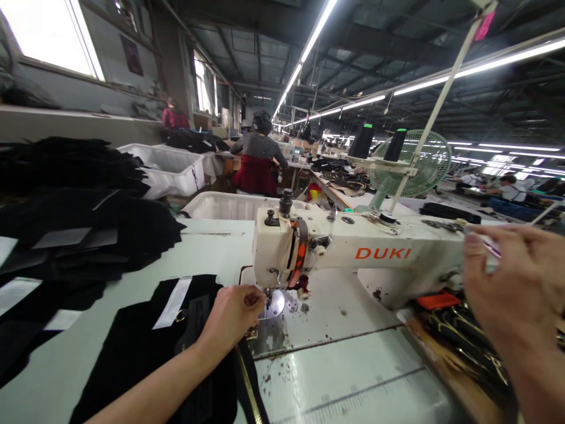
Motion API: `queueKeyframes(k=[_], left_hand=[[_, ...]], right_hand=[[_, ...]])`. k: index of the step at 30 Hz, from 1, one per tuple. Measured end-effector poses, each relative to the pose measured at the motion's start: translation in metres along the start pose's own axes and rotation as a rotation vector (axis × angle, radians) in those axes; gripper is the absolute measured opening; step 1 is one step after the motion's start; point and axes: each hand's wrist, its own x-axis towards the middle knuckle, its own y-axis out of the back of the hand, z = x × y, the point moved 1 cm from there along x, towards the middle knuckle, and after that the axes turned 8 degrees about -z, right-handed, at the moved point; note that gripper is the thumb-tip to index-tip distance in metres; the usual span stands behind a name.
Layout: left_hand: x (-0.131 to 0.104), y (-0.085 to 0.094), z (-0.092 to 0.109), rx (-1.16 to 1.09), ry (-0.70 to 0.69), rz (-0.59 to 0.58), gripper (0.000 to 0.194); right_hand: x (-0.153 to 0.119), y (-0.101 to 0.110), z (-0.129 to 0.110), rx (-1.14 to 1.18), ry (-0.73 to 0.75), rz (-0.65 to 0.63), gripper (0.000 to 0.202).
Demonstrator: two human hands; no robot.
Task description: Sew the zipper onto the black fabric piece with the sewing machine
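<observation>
The left hand [232, 315] is curled, fingertips pinching black fabric [145, 347] right at the needle of the sewing machine [353, 253] — the cloth trails back under its wrist. The right hand [516, 282] is raised near the machine's far end, fingers closed on a small pale item [489, 250] — what it is, I cannot tell

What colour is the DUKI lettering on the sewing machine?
Orange-red, on the sewing machine's cream arm; clearest in the head view.

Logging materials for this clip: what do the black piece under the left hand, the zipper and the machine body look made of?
Black piece: matte woven fabric, soft folds. Zipper: likely brass-toned metal teeth, glinting. Machine body: cream painted metal, probably, glossy with chips.
</observation>
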Motion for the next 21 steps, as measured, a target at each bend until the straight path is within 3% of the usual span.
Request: queueKeyframes(k=[2,3,5,7,9,13,16,21], left_hand=[[0.001,0.0,-0.002,-0.005,-0.018,0.014,0.011],[0.001,0.0,-0.003,-0.008,-0.026,0.022,0.012],[0.002,-0.001,-0.004,-0.013,-0.043,0.04,0.014],[0.002,-0.001,-0.005,-0.014,-0.06,0.058,0.019],[0.001,-0.001,-0.005,-0.01,-0.074,0.073,0.027],[0.0,0.001,-0.001,0.006,-0.085,0.094,0.035],[0.001,0.001,0.001,0.023,-0.084,0.105,0.037],[0.001,0.0,0.003,0.043,-0.073,0.107,0.038]], right_hand=[[-0.025,-0.002,-0.058,0.196,0.205,-0.155,0.031],[-0.038,-0.008,-0.086,0.341,0.294,-0.342,0.029],[-0.063,-0.028,-0.13,0.484,0.3,-0.76,0.023],[-0.079,-0.053,-0.156,0.435,0.243,-1.032,0.022],[-0.083,-0.078,-0.169,0.382,0.208,-1.092,0.02],[-0.079,-0.112,-0.177,0.339,0.177,-1.087,0.017],[-0.081,-0.122,-0.179,0.328,0.167,-1.095,0.022],[-0.084,-0.121,-0.18,0.343,0.175,-1.126,0.021]])
